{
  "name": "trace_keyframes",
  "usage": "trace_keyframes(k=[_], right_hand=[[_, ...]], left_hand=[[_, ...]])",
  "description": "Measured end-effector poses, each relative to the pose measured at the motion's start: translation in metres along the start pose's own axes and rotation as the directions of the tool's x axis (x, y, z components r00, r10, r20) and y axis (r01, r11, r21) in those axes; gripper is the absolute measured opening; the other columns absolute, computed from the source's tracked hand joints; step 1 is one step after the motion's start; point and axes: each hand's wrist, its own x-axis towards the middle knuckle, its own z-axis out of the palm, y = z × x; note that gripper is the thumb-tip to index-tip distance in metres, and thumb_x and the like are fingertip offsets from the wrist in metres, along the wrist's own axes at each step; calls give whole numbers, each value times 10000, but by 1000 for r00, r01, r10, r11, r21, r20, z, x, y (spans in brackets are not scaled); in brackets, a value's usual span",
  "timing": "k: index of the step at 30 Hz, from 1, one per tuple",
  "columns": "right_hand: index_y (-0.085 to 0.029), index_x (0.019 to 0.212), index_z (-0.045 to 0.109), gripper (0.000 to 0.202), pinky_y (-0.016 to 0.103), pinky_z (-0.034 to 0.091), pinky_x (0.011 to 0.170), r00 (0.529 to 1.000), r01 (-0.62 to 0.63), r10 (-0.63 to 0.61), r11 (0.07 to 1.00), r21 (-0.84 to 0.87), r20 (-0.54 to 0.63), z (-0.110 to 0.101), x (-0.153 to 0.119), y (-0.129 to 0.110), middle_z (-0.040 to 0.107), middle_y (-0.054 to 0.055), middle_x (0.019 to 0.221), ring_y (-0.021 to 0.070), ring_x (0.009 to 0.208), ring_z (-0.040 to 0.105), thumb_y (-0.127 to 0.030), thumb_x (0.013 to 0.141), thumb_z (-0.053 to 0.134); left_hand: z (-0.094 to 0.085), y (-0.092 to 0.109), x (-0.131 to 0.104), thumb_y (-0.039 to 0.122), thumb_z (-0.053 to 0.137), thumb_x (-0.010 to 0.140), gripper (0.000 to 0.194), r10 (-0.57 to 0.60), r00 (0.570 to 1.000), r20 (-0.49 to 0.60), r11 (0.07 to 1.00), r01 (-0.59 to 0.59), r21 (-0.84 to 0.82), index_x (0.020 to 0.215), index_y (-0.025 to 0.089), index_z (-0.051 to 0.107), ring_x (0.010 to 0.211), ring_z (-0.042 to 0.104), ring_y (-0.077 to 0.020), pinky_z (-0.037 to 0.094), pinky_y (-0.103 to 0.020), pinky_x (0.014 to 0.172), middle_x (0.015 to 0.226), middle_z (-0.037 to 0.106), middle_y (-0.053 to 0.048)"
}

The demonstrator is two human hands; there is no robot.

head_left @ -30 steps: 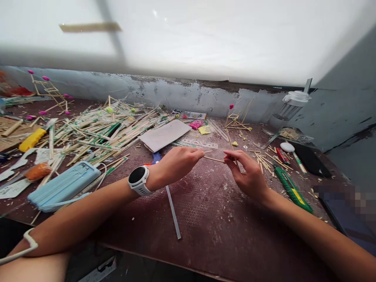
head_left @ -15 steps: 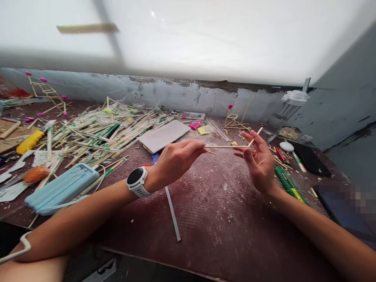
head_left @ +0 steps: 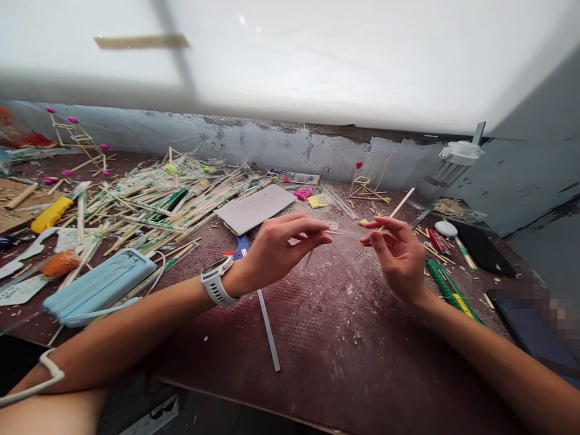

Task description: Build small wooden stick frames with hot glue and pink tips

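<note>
Wooden sticks (head_left: 149,202) piled left of hands (head_left: 338,248).

light: bright, diffuse daylight from the blown-out white pane (head_left: 317,54) above | shadows: soft, faint beneath the forearms | glare: pane overexposed, detail lost | distortion: wide-angle bending at edges | blur: pixelated patch (head_left: 544,308) at right; fingertips perhaps slightly motion-blurred

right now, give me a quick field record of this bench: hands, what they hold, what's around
left hand: raised above the bench, fingers pinching a thin stick piece
right hand: raised, pinching a wooden stick that points up and away
wrist: white smartwatch on the left
left side: stick pile, blue case
right side: green utility knife
surface: dusty brown board
</note>
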Motion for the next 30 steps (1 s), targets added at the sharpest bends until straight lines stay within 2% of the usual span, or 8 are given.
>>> trace_keyframes(k=[5,8,11,17,21,25,30], right_hand=[[-259,1276,598,372,406,660,826,998,53,-52,998,-43,28,0,-3,2,725,81,1190,191,863,755,-361,949,744],[-267,1252,617,324,382,666,817,993,101,-97,993,-53,69,0,-6,-1,736,63,1166,180,867,752,-316,956,740],[-268,1259,616,301,379,674,803,982,162,-156,986,-49,102,2,-9,-5,743,55,1141,175,849,756,-288,975,715],[-303,1344,572,392,364,675,801,966,257,-254,965,-58,59,7,-14,-5,744,37,1132,165,863,756,-200,986,694],[-319,1360,567,431,360,680,803,951,305,-301,950,-62,69,7,-15,-5,745,36,1145,165,880,757,-163,980,695],[-310,1377,566,458,360,679,797,952,303,-299,950,-79,63,6,-14,-4,747,40,1150,178,909,762,-160,969,711],[-299,1376,573,371,380,654,803,958,283,-280,956,-73,59,5,-15,-3,756,35,1125,174,864,770,-173,1029,612]], left_hand=[[2,1,-3,225,702,987,260,-32,999,30,997,34,-65,1247,215,701,948,780,-159,686,-323,886,1095,796,-58],[2,3,-4,216,732,971,185,-18,1000,15,998,19,-62,1155,201,721,915,787,-157,676,-308,874,1053,810,-47],[2,5,-3,184,746,962,107,74,997,5,997,-74,-8,1068,194,736,880,774,-147,649,-291,828,981,811,-35],[2,2,-3,148,695,990,95,223,974,48,975,-224,2,1074,177,729,988,746,-150,621,-305,896,1062,784,-75],[2,0,-3,157,693,991,88,240,968,68,969,-243,49,1054,197,738,975,713,-156,604,-328,891,1043,772,-62],[1,1,-3,162,699,989,75,251,961,114,958,-263,115,1052,192,726,946,667,-160,579,-339,882,1029,778,-55],[3,2,-6,155,635,1026,69,244,952,187,962,-261,76,1055,170,696,945,685,-155,580,-321,865,1047,761,-76]])
